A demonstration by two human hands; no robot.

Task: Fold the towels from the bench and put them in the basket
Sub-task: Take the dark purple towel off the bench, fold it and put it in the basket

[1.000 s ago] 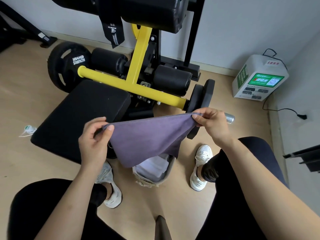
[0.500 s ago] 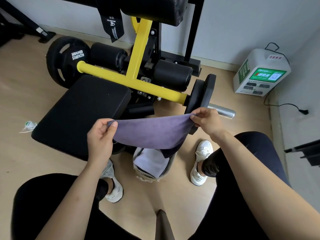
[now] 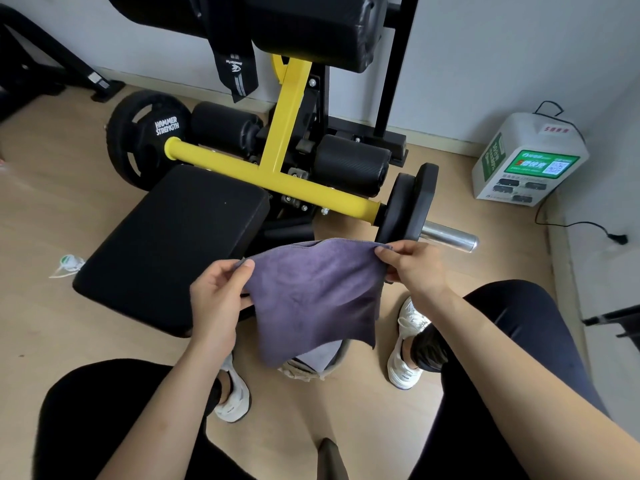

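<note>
Since the desk shows no towels on its black pad and the basket already has a pale folded cloth inside, I'd call this late in the task. It may be the last towel, but I can't tell what lies outside the view.

Current item: purple towel, held in the air over the basket, which sits on the floor between the person's shoes and is mostly hidden behind the cloth.

- left hand: thumb and fingers pinched on the upper left corner, nothing else held.
- right hand: same pinch on the upper right corner, thumb on top.

Orientation: the top edge runs hand to hand, roughly level and slightly slack in the middle. The cloth hangs from that edge with its free lower edge pointing down at the basket. It looks close to square as held. My read is that the long axis runs along the top edge, left to right, but not by much.

Left to do: finish folding this one, probably by bringing the corners together, then lower it into the basket onto the cloth there.
</note>
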